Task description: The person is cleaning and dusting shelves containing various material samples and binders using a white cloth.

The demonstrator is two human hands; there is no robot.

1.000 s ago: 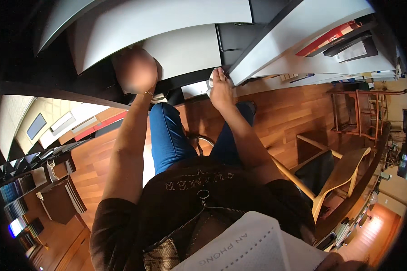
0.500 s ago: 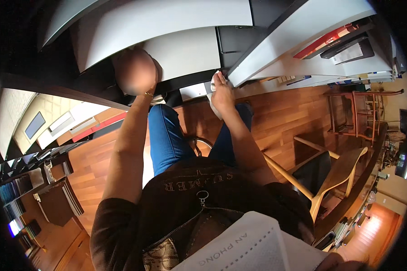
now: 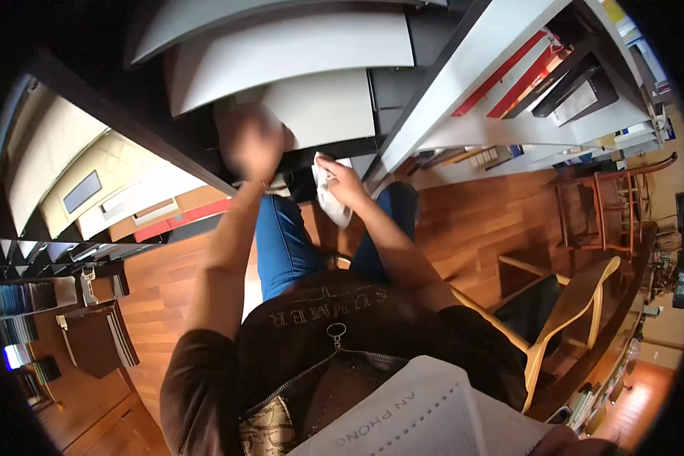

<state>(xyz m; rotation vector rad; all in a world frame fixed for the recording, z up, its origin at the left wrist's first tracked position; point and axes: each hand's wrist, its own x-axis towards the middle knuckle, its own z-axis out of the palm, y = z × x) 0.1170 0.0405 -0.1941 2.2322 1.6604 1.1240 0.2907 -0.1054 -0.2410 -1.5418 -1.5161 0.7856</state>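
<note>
The person stands right against a dark shelf unit (image 3: 129,129), both arms stretched forward. The right hand (image 3: 346,178) is closed around a crumpled white cloth (image 3: 330,199), pressing it near the foot of a pale panel (image 3: 323,106) where it meets the white bookshelf (image 3: 463,99). The left hand (image 3: 252,144) is raised just beside it, against the dark shelf edge; it is blurred, so I cannot tell whether its fingers are spread or gripping.

Part of the cloth hangs loose below the fingers, so as I see it, it could slip out of a light grip and drop to the wooden floor (image 3: 471,220). A hard push could also shift the leaning panel. The wooden chair (image 3: 577,304) stands close behind on the right, easy to bump when stepping back.
</note>
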